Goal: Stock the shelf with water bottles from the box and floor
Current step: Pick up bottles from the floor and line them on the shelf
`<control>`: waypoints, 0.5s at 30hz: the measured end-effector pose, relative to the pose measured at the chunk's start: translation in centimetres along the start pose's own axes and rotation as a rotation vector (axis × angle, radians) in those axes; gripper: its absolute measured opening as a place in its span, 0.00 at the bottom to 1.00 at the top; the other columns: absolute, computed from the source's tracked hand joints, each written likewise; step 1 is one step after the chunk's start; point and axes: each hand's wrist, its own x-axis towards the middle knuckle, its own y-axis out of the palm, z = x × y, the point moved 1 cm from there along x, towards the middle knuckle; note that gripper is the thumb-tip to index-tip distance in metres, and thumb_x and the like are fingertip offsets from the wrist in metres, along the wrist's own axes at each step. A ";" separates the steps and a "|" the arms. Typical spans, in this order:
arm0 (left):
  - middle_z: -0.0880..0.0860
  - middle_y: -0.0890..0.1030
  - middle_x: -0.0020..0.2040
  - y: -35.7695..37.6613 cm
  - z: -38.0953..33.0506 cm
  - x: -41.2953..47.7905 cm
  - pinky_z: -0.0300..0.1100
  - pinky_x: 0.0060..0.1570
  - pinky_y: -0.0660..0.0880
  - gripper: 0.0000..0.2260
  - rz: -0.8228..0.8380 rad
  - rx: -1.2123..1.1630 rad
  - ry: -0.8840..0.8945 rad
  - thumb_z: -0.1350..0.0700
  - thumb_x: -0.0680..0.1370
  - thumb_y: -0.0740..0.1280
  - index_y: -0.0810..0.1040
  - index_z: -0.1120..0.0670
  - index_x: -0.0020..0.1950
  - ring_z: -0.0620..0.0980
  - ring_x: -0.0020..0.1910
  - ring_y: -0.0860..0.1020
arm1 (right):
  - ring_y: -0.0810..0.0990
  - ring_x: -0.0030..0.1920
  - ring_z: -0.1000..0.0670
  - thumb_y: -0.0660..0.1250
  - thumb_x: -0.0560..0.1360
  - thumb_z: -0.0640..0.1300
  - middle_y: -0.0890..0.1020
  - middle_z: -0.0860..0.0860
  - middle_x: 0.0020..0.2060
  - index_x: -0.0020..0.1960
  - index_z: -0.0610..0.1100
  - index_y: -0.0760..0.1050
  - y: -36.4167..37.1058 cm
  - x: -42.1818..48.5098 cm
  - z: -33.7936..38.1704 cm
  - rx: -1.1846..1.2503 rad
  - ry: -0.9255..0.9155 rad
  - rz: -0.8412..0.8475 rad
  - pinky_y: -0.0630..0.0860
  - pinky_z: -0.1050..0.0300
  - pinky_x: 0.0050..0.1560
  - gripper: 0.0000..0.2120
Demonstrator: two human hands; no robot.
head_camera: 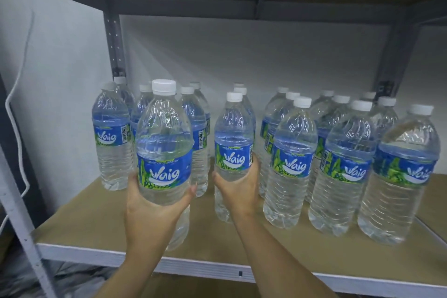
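My left hand [154,210] grips a clear water bottle [164,133] with a blue label and white cap, held upright over the front left of the shelf board [92,227]. My right hand [238,189] grips a second such bottle [233,143] just to the right; its base is at or just above the board, I cannot tell which. Several more bottles stand upright on the shelf: a group at the back left [111,138] and rows filling the right half [348,169]. No box or floor stock is in view.
A grey metal upright [116,41] stands at the back left and another [396,55] at the back right. The shelf above [242,9] hangs low over the bottle caps. A white cable [17,94] runs down the left wall. Bare board lies at the front left.
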 end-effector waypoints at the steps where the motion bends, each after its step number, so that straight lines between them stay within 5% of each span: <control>1: 0.46 0.80 0.55 0.0 0.1 0.0 0.54 0.57 0.76 0.41 -0.003 0.001 0.001 0.41 0.55 0.82 0.70 0.47 0.64 0.52 0.53 0.81 | 0.77 0.62 0.53 0.78 0.54 0.59 0.78 0.54 0.60 0.69 0.54 0.64 0.1 -0.1 -0.1 0.009 0.008 -0.025 0.75 0.48 0.64 0.46; 8: 0.46 0.79 0.54 0.3 -0.2 -0.3 0.45 0.55 0.72 0.39 0.016 -0.020 0.012 0.44 0.56 0.83 0.71 0.49 0.63 0.49 0.55 0.78 | 0.74 0.64 0.52 0.72 0.53 0.64 0.77 0.53 0.62 0.71 0.50 0.63 0.3 -0.2 -0.3 -0.016 0.000 -0.078 0.72 0.50 0.66 0.49; 13: 0.44 0.78 0.54 0.6 -0.5 -0.2 0.44 0.54 0.72 0.38 0.049 -0.039 0.026 0.44 0.55 0.83 0.70 0.46 0.61 0.48 0.53 0.78 | 0.70 0.70 0.51 0.81 0.58 0.55 0.72 0.53 0.69 0.75 0.51 0.58 -0.4 0.2 -1.0 -0.098 0.009 0.045 0.70 0.50 0.69 0.52; 15: 0.43 0.78 0.52 0.7 -0.7 -0.2 0.42 0.53 0.70 0.36 0.049 -0.045 0.035 0.45 0.56 0.83 0.70 0.44 0.59 0.47 0.52 0.77 | 0.71 0.70 0.53 0.81 0.56 0.59 0.72 0.55 0.69 0.75 0.55 0.56 -1.1 -0.1 -2.1 -0.132 0.056 0.125 0.70 0.50 0.70 0.54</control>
